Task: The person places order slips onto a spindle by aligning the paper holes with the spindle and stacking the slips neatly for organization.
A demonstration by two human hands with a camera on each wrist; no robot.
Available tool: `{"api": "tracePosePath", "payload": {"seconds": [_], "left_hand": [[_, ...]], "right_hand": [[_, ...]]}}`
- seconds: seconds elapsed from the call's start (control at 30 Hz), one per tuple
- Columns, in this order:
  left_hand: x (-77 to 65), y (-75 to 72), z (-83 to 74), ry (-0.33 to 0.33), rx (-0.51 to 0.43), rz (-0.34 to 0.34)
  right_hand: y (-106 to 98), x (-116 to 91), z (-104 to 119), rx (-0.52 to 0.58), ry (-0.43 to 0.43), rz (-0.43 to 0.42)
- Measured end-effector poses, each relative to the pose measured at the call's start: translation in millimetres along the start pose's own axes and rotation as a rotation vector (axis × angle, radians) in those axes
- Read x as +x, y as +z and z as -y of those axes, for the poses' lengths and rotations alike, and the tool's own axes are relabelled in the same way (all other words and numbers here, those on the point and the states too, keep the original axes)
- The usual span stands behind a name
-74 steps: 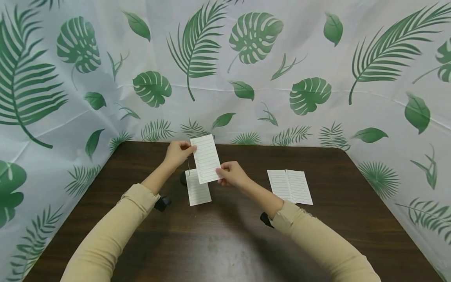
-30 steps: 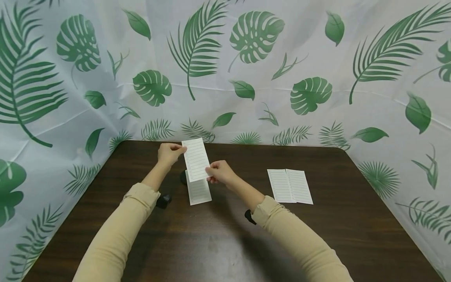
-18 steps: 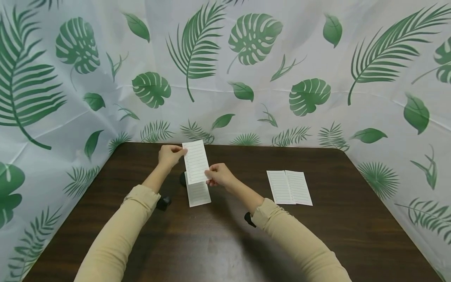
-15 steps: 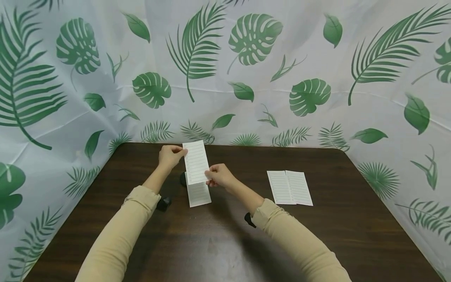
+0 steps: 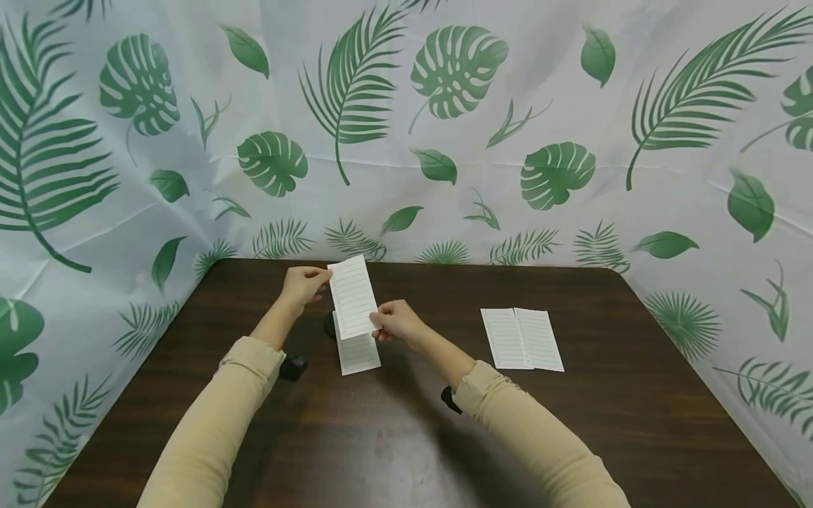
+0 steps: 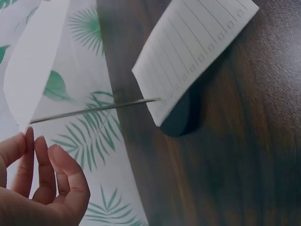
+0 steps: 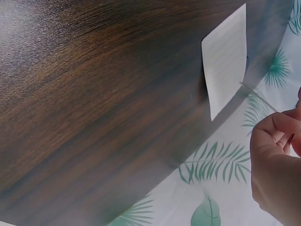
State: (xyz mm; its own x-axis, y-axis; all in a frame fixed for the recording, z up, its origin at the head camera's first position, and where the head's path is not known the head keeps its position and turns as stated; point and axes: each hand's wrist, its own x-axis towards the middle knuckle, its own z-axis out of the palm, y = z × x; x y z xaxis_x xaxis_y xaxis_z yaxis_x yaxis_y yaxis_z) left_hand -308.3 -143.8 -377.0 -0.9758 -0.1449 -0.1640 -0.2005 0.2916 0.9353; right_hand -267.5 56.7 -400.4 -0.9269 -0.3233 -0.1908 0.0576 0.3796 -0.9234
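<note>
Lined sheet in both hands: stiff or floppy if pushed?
Probably floppy: the lined sheet looks thin, and its edge seems bowed in the left wrist view. Likely light too: the left hand and right hand pinch it only near its edges.

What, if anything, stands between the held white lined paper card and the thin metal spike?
Nothing visible: the spike rises bare toward the card, though the left hand pinching it looks near the tip.
</note>
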Motion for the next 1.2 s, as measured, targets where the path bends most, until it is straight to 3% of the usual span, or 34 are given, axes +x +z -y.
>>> {"api": "tracePosePath", "payload": {"seconds": [0.2, 0.37, 0.43, 0.77, 1.2], "left_hand": [[0.2, 6.7, 2.5, 0.086, 0.113, -0.052], [-0.5, 8.5, 9.2, 0.199, 0.29, -0.112], [0.7, 9.0, 14.1, 0.215, 0.337, -0.124], [5.0, 14.4, 32.8, 0.181, 0.334, -0.132], [4.5, 22.0, 43.5, 0.201, 0.365, -0.177]], "right_hand": [[2, 2, -4, 0.027, 0.011, 0.02], [3, 1, -6, 0.036, 0.031, 0.049], [4, 1, -8, 0.023, 0.03, 0.063], [10, 3, -20, 0.01, 0.09, 0.046], [13, 6, -30, -0.002, 0.112, 0.067]]}}
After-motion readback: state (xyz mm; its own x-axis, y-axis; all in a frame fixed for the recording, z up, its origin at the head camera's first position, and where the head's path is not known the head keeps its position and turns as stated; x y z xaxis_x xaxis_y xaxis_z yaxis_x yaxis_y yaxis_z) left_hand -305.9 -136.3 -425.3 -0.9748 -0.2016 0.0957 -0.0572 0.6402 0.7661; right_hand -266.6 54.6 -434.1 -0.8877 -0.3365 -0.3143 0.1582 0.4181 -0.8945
